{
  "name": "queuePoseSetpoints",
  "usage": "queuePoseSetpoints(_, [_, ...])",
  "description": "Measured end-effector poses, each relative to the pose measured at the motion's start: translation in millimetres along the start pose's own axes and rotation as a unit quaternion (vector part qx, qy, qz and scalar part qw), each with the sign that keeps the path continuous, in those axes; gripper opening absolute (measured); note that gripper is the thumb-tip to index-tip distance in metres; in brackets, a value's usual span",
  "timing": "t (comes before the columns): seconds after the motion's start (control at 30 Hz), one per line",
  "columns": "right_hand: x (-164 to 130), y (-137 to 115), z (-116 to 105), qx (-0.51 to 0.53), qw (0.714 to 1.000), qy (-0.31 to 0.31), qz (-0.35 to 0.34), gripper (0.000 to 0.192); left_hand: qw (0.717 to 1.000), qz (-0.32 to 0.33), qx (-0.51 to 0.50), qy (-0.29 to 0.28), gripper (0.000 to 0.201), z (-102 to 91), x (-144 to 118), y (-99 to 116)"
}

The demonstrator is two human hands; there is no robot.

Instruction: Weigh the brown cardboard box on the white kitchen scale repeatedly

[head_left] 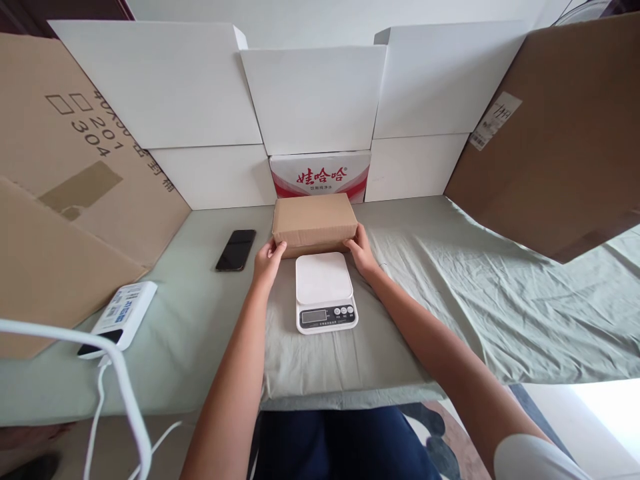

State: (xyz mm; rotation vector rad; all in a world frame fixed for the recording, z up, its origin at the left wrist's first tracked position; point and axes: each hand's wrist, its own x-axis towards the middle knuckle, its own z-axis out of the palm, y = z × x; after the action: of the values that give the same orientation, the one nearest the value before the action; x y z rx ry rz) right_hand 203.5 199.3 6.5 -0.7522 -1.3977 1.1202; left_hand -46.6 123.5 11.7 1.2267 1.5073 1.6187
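A small brown cardboard box [314, 221] lies on the green cloth just behind a white kitchen scale [324, 291]. My left hand [268, 260] grips the box's near left corner. On the opposite side, my right hand [361, 251] holds its near right corner. The box rests on the cloth, its front edge close to the scale's platform. The scale's display and buttons face me, and nothing lies on its platform.
A black phone [236, 250] lies left of the box. A white power bank [123, 317] with a white cable sits near the front left. White and brown cardboard sheets stand around the table; a red-and-white carton [320, 175] is behind the box.
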Motion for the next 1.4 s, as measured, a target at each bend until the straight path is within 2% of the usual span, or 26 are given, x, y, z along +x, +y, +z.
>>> queuePoseSetpoints(0.23, [-6.8,0.6,-1.1,-0.038,0.994,-0.019,-0.100,0.063,0.998,0.041,-0.039,0.036,0.038,3.4,-1.8,9.0])
queuePoseSetpoints(0.43, [-22.5,-14.6,0.2,-0.113,0.976,-0.005,-0.186,0.075,0.994,0.082,-0.051,0.054,0.043,2.3,-15.0,26.6])
queuePoseSetpoints(0.57, [-61.3,-31.2,-7.6,-0.128,0.974,-0.013,-0.189,0.076,0.993,0.092,-0.045,0.058,0.040,-5.7,-56.7,35.8])
queuePoseSetpoints(0.7, [-108.2,-43.0,-22.4,-0.121,0.979,-0.042,-0.161,0.077,0.996,0.051,-0.043,0.058,0.036,-14.5,-113.1,32.7])
queuePoseSetpoints(0.8, [-126.0,-47.1,-28.5,-0.124,0.981,-0.044,-0.142,0.076,0.997,0.027,-0.044,0.053,0.039,-16.1,-137.0,29.3])
queuePoseSetpoints(1.2, [-125.5,-56.9,-23.9,-0.164,0.982,-0.019,-0.091,0.073,0.998,-0.008,-0.039,0.044,0.046,-9.8,-131.8,35.9])
queuePoseSetpoints(1.3, [-124.7,-56.8,-24.4,-0.148,0.984,-0.023,-0.097,0.072,0.999,-0.005,-0.033,0.041,0.045,-10.7,-131.2,35.0])
queuePoseSetpoints(1.4, [-121.2,-56.5,-26.7,-0.128,0.984,0.013,-0.119,0.070,0.997,0.018,-0.032,0.062,0.053,-15.2,-131.2,31.4])
